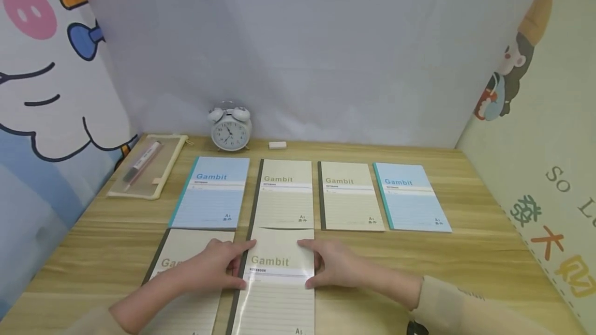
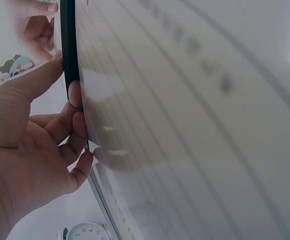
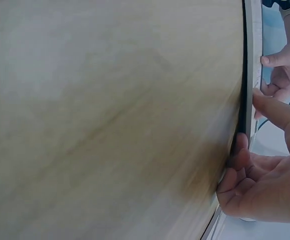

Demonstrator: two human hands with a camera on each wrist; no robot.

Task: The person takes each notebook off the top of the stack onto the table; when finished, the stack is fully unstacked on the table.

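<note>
A cream Gambit notebook (image 1: 279, 299) with a dark spine lies in front of me, its top edge meeting the back row. My left hand (image 1: 214, 268) pinches its spine side, thumb and fingers at the edge. On the opposite side edge, my right hand (image 1: 337, 265) holds it in the same way. In the left wrist view, the left fingertips (image 2: 77, 125) are at the dark spine. Another cream notebook (image 1: 200, 237) lies to the left, partly hidden beneath my left hand and forearm. Directly behind the held one is a cream notebook (image 1: 284, 206).
The back row also has a blue notebook (image 1: 211, 200) at left, a cream notebook (image 1: 351, 208) and a blue notebook (image 1: 414, 206) at right. Behind stand a white alarm clock (image 1: 230, 136) and a white eraser-like block (image 1: 277, 145). A zip pouch (image 1: 160, 169) holding pens lies far left.
</note>
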